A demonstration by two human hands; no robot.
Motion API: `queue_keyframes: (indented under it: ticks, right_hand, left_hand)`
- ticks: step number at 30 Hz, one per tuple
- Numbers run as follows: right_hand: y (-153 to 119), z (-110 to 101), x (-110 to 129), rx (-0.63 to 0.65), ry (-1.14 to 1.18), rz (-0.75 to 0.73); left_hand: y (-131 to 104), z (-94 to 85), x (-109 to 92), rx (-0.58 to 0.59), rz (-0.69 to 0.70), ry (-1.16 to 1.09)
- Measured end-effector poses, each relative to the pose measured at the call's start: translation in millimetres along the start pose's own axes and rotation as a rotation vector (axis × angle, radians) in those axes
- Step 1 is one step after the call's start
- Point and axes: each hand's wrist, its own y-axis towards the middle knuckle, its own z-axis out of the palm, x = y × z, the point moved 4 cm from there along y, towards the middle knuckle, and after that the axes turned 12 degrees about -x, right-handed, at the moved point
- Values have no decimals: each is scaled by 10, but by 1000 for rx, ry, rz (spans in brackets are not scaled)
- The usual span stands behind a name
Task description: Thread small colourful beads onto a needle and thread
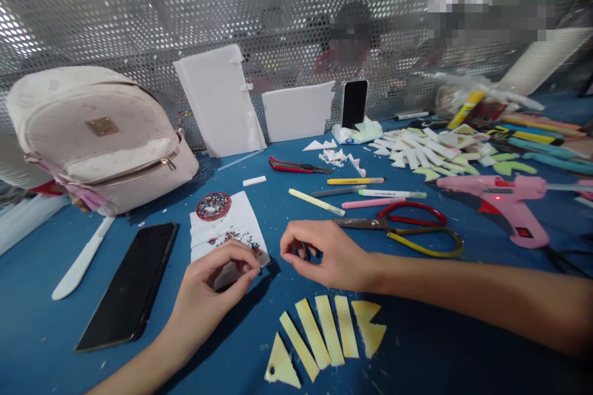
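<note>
My left hand (206, 281) is at the lower edge of a white paper sheet (248, 213) scattered with tiny dark and coloured bits. Its thumb and forefinger pinch together on something too small to name. My right hand (336, 254) is just to the right, fingers curled inward; what they hold, if anything, is hidden. In front of both hands lie pale yellow pieces in a fish-like row: a triangle (280, 365) with a hole, several strips (328, 330) and a notched tail piece (368, 328). A round red-rimmed container (213, 205) of multicoloured bits sits on the sheet.
Scissors (365, 223), markers (377, 203) and a red cutter (296, 166) lie beyond my right hand. A pink glue gun (498, 191) and cut pieces (426, 148) are rightward. Left are a black phone (130, 287), white plastic knife (83, 259) and backpack (102, 142).
</note>
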Motion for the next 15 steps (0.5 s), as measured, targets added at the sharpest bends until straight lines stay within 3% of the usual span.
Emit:
queue_keyframes:
  ticks: [9,15]
  right_hand:
    - [10,11,20,-14,10,-38]
    - [0,-31,3,-77,64,6]
  left_hand:
    - [-6,9,-35,3,63,77]
    - [-4,-24,25,-42,4,21]
